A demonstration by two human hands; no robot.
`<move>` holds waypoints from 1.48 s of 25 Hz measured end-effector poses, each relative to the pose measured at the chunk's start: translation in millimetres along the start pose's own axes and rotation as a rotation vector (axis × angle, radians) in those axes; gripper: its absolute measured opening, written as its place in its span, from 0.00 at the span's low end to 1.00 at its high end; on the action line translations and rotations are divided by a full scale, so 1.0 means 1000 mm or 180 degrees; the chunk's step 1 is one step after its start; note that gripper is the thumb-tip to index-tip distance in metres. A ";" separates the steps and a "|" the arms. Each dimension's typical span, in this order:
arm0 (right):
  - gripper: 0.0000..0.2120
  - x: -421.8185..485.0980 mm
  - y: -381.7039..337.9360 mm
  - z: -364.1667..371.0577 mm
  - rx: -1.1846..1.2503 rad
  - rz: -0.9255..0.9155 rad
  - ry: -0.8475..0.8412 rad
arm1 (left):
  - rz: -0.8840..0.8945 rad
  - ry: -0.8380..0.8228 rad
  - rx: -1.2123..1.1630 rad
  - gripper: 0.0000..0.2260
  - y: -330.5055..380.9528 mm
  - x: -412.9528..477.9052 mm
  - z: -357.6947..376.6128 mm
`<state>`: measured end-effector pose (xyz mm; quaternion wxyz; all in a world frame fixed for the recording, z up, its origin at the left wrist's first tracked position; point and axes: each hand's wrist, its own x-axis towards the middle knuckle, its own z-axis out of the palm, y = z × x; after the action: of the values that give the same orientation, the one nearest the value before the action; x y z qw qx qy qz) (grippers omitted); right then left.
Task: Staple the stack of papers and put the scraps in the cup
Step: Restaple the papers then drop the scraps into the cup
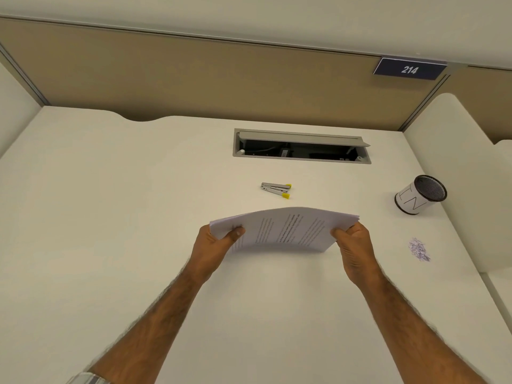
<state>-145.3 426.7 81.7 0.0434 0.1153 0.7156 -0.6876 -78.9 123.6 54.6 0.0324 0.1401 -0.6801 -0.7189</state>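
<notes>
Open surface [110,203] spreads across the left and lower frame. Above centre, the stapler [277,190] lies just beyond the raised stack of papers [285,228], well apart from the cable hatch [302,146]. At right, the cup [421,195] and scraps [419,249] sit near a white side panel [443,151], a clear gap between them.

This was an office cubicle. Tan partition panels [194,79] with grey metal trim walled in a white counter [110,189], and a dark number plate [410,69] reading 214 sat on the top rail. A cable hatch [302,139] stood open in the counter. Desk supplies were about: a stapler [277,189], a mesh cup [421,195] and printed papers [285,228].
</notes>
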 end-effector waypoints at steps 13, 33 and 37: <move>0.18 -0.003 0.005 0.001 -0.0071 0.0087 -0.0034 | -0.0053 -0.0036 -0.0013 0.13 -0.004 0.001 0.006; 0.16 0.018 -0.034 -0.027 -0.0298 0.1107 -0.0989 | -0.1217 -0.0990 -0.0814 0.22 0.034 -0.001 -0.015; 0.16 0.023 -0.028 -0.022 -0.0228 0.1303 -0.0977 | -0.1424 -0.0675 -0.1046 0.20 0.031 -0.011 -0.010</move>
<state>-171.7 450.6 105.3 0.2938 0.1505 0.6862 -0.6482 -70.7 114.2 86.2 -0.1759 0.2035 -0.5064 -0.8193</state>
